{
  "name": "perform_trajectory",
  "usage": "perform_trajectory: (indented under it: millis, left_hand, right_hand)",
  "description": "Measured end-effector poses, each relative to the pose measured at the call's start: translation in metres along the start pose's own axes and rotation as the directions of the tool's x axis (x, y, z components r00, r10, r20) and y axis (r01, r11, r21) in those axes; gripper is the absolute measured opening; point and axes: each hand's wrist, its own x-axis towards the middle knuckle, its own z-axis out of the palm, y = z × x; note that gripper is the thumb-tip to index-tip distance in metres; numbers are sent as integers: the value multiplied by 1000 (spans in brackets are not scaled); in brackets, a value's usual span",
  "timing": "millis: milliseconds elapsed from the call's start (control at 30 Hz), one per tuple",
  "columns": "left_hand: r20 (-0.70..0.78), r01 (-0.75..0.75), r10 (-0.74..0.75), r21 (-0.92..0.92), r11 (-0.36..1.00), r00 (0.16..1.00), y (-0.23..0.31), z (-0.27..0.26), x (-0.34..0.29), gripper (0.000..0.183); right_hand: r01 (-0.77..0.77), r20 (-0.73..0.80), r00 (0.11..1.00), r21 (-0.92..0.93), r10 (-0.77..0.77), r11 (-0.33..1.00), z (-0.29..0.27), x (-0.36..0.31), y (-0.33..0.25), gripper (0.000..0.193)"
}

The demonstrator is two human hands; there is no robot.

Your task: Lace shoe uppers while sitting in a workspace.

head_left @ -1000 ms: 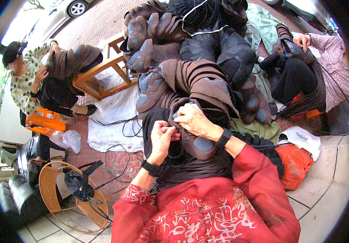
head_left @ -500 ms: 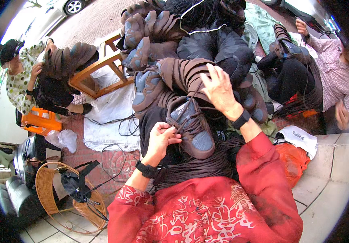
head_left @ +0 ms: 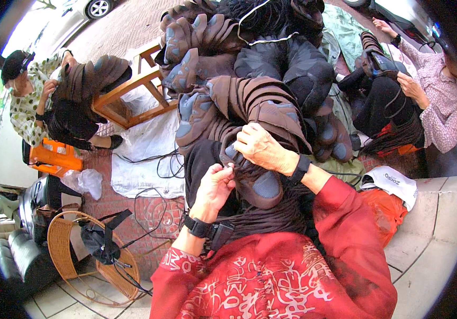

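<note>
Brown and blue, the shoe (head_left: 263, 190) sits on the person's lap, toe pointing back toward the red shirt (head_left: 260, 276). The left hand (head_left: 213, 186) is at its near-left edge, thumb and forefinger pinched together, whatever is between them too small to tell. The right hand (head_left: 264, 148) comes over the top, fingers bent down onto the shoe; whether they grip a lace or just press, I can't tell.

Room, then: beyond the shoe it's tight, a stack of brown shoes (head_left: 260, 103) hard up against it. Dark cords (head_left: 271, 219) fill the lap below the toe. The wider stretch is left, white sheet (head_left: 146, 175) over red brick floor (head_left: 148, 219), black cables trailing across. To the right, a tiled ledge (head_left: 419, 212) borders the space.

Containers now! An orange bag (head_left: 385, 211) bulges by the right elbow, contents hidden, a white printed item (head_left: 393, 183) on top. A clear plastic bag (head_left: 90, 183) lies crumpled left. The rattan frame (head_left: 61, 244) nearby cradles a black pouch (head_left: 100, 242).

Further out, a wooden stool (head_left: 127, 101) blocks the upper left, and two co-workers sit either side, shoes on their laps.
</note>
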Motion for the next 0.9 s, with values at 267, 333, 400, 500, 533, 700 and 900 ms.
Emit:
perform_trajectory:
  millis: [267,333,400,500,533,700,900]
  left_hand:
    - [-25,34,-40,-213,977,999,-2,-4,-7,12]
    - [-207,43,-37,22,999,978,9,-6,-16,14]
    - [-214,-59,118,262,963,970,19,-4,-15,19]
    - [108,-445,543,715,540,833,25,8,2,12]
    - [251,-492,628,836,243,737,25,14,9,11]
    - [437,-449,509,887,-108,741,26,44,35,16]
    - [664,-516,329,738,-436,672,30,60,62,11]
  right_hand:
    - [-108,58,993,24,106,994,-14,9,5,13]
    - [-278,-119,954,-18,274,960,-23,10,18,15]
    - [-253,-104,962,3,251,968,-25,9,21,13]
    - [-225,21,974,224,226,948,-21,7,20,13]
    - [-227,-27,971,222,238,948,-20,6,20,13]
    - [-271,212,958,470,191,840,-25,-1,45,15]
    - [-110,352,934,439,-58,892,-24,-11,67,31]
